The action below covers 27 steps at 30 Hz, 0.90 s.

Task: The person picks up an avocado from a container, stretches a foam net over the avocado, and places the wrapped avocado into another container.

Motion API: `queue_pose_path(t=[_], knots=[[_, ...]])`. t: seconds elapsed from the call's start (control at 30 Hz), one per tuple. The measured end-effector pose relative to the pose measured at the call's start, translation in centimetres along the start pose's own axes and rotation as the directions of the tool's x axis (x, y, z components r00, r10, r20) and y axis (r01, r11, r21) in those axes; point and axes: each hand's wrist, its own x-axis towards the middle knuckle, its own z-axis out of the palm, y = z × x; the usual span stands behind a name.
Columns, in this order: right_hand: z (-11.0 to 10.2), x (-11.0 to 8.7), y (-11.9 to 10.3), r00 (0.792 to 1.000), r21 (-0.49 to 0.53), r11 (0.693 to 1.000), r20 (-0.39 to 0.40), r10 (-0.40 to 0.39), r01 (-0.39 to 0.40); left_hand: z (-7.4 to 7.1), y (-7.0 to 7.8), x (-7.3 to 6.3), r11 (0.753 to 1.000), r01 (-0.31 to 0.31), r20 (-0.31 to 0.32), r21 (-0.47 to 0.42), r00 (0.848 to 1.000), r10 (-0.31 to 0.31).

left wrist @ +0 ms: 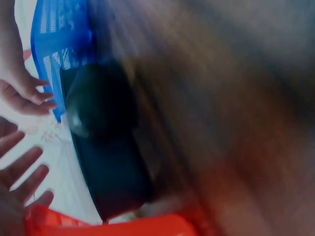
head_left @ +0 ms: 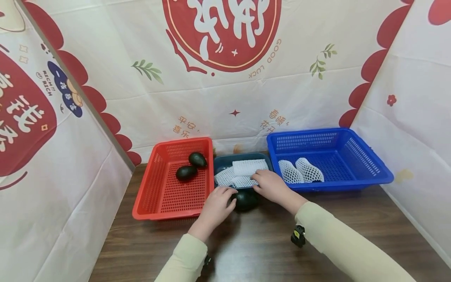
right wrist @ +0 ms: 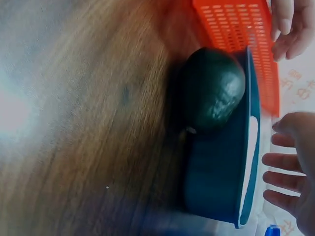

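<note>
A dark green avocado (head_left: 245,201) lies on the table against the front wall of a small teal tray (right wrist: 211,172). White foam net sleeves (head_left: 249,167) are in that tray. My left hand (head_left: 217,205) is just left of the avocado, its fingers spread and loosely bent. On the other side, my right hand (head_left: 272,187) hovers at the tray's front right edge, its fingertips close to the sleeves. In the right wrist view, the fingers (right wrist: 283,179) are relaxed, with nothing between them. Whether the left fingertips touch the avocado, I cannot tell.
At the left stands a red basket (head_left: 139,203) with two more avocados (head_left: 186,172). A blue basket (head_left: 366,182) at the right contains two netted items (head_left: 309,170); something dark shows through one net. A printed cloth (head_left: 225,98) hangs behind the wooden table (head_left: 253,250).
</note>
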Motion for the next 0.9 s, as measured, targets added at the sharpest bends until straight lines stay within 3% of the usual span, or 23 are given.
queue_pose_path(t=[0.17,0.37,0.67,0.9], knots=[[0.8,1.2,0.5,0.999,-0.078,0.997,0.039,-0.019,0.022,-0.3,-1.1,1.1,0.997,-0.073,0.069,0.033,0.995,0.071],[1.6,2.3,0.9,0.998,-0.074,0.997,0.062,-0.006,0.011,-0.1,-1.7,1.2,0.999,-0.028,0.102,-0.018,0.994,0.03],[2.5,3.5,1.3,0.989,-0.084,0.996,0.143,0.048,-0.036,0.2,-1.8,1.3,1.0,-0.014,0.101,0.025,0.995,0.011],[2.6,4.0,1.5,0.981,-0.114,0.991,0.171,0.09,-0.072,0.2,-1.9,1.4,0.999,0.034,0.095,-0.03,0.995,-0.031]])
